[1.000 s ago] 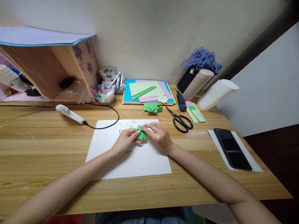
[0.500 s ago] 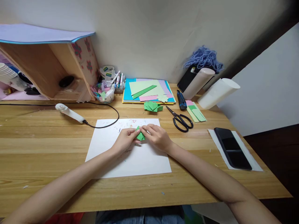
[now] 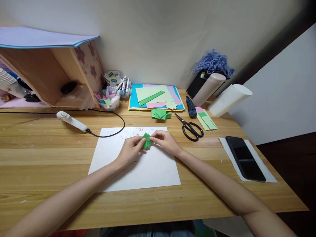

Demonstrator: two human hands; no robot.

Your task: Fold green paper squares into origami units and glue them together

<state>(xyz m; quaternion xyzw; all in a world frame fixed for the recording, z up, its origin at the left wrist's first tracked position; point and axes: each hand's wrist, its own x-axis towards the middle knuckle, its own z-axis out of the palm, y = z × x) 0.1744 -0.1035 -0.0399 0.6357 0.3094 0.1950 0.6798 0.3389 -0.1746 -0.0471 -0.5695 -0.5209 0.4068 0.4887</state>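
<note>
A small piece of folded green paper (image 3: 147, 141) is held above the white sheet (image 3: 158, 171). My left hand (image 3: 130, 149) pinches its left side, thumb on top and fingers beneath. At its right edge, my right hand (image 3: 166, 142) grips with thumb and forefinger. Just beyond the sheet lies another green folded paper shape (image 3: 161, 114), with several layered points. To the right of that rest black-handled scissors (image 3: 190, 127), blades towards the back left. Colour marks spot the upper part of the white sheet.
Coloured papers (image 3: 133, 98) are stacked by the wall, with a green strip (image 3: 151, 98) on top. A glue gun (image 3: 72, 121) and its black cable lie left. A box cutter (image 3: 191, 107), sticky notes (image 3: 206, 119), paper roll (image 3: 229, 100) and phone (image 3: 245, 158) stand or lie right.
My right hand's fingers have drawn back to the green paper's right edge, uncovering more of it. The left hand keeps its pinch. The whole view has shifted slightly.
</note>
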